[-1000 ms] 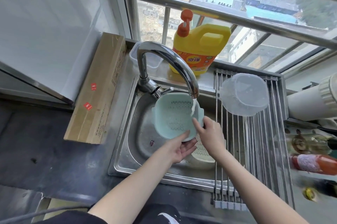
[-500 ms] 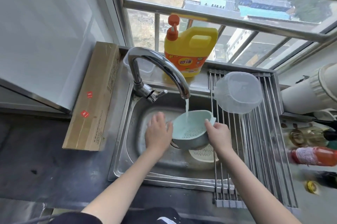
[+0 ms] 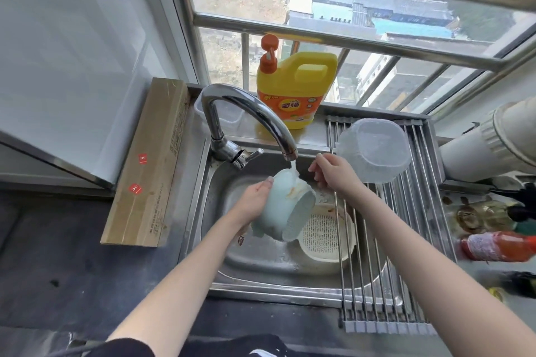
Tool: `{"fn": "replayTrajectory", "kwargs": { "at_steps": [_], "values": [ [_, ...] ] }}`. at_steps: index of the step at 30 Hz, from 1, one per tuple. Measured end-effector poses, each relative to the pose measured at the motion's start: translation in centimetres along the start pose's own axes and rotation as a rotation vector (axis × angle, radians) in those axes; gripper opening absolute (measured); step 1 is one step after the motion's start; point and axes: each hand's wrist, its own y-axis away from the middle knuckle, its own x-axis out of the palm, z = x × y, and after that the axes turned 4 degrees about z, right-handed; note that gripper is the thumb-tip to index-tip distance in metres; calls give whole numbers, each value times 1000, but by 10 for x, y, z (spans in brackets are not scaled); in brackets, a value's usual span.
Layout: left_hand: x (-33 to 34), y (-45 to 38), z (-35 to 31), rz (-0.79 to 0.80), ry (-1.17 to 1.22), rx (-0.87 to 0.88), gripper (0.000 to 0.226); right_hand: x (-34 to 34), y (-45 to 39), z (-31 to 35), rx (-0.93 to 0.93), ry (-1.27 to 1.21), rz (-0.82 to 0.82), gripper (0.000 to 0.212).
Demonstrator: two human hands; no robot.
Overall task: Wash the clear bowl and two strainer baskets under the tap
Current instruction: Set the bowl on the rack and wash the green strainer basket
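Head view: left hand (image 3: 251, 202) grips tilted pale-green strainer (image 3: 282, 210); right hand (image 3: 333, 175) loosely curled.

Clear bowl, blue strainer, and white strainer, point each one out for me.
Clear bowl (image 3: 374, 150), head view, on its upturned base.
Blue strainer (image 3: 278, 208), head view, on its outer wall.
White strainer (image 3: 322, 233), head view, on its perforated bottom.

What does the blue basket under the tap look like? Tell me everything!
The blue strainer basket is pale blue-green plastic, round, with many small holes in its bottom. It is tipped on its side above the sink, bottom facing right. Water from the tap runs onto its upper wall, where a brownish smear shows. The left hand holds its left side; the right hand is off it.
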Motion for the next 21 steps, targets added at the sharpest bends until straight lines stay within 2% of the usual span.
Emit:
{"fn": "replayTrajectory", "kwargs": {
  "at_steps": [5,8,10,12,15,18,19,21],
  "values": [
    [-7,-4,-7,-57,84,-60,51,12,12,-19,-113,15,15,31],
    [-7,-6,-12,-47,132,-84,48,21,15,-15,-233,43,-27,33],
    [-5,-8,-18,-25,140,-98,43,23,17,-10,-328,251,-9,36],
    [-2,-12,-25,2,155,-86,36,31,21,-6,-375,621,20,43],
    [6,-14,-35,-34,211,-101,32,61,46,-10,-462,948,-63,55],
    [12,-13,-42,-13,290,-165,43,68,58,-26,-686,982,-109,56],
    [11,-14,-40,-16,322,-184,48,64,54,-25,-701,958,-101,54],
    [10,-14,-41,-46,347,-184,50,65,40,-16,-580,884,-117,54]
  ]
}}
